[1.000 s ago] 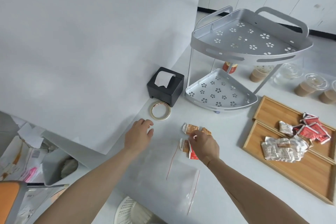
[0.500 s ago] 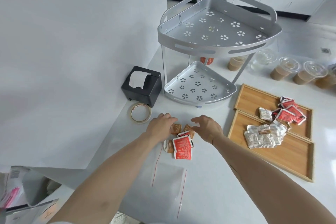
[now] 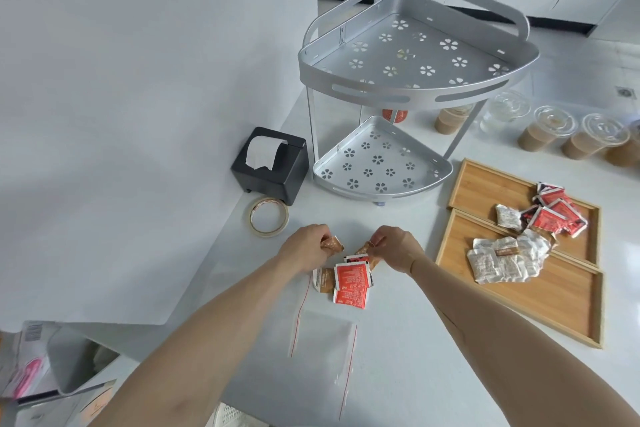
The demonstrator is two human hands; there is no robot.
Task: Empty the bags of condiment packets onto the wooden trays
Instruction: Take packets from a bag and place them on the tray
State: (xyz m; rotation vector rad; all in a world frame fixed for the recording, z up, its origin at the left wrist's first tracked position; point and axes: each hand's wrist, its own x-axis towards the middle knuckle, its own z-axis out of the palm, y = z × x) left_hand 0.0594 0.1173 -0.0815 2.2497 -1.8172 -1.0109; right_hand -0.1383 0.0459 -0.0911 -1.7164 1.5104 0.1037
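Observation:
A small pile of red packets [image 3: 350, 282] and brown packets lies on the white table between my hands. My left hand [image 3: 304, 246] pinches a brown packet [image 3: 333, 243] at the pile's far left. My right hand [image 3: 396, 250] pinches another brown packet [image 3: 363, 248] at the pile's far right. A clear zip bag [image 3: 322, 333] with red seal lines lies flat and empty just in front of the pile. Two wooden trays [image 3: 561, 308] sit to the right, the near one holding white packets [image 3: 502, 262], the far one red packets [image 3: 550, 215].
A two-tier silver corner rack [image 3: 412, 87] stands behind the pile. A black tissue box [image 3: 272, 166] and a tape roll [image 3: 269, 217] sit at the left. Lidded drink cups [image 3: 543, 133] line the back right. The table edge drops off at the lower left.
Both hands have closed in on the pile from either side and each now pinches a brown packet. The view has shifted so the pile sits more central.

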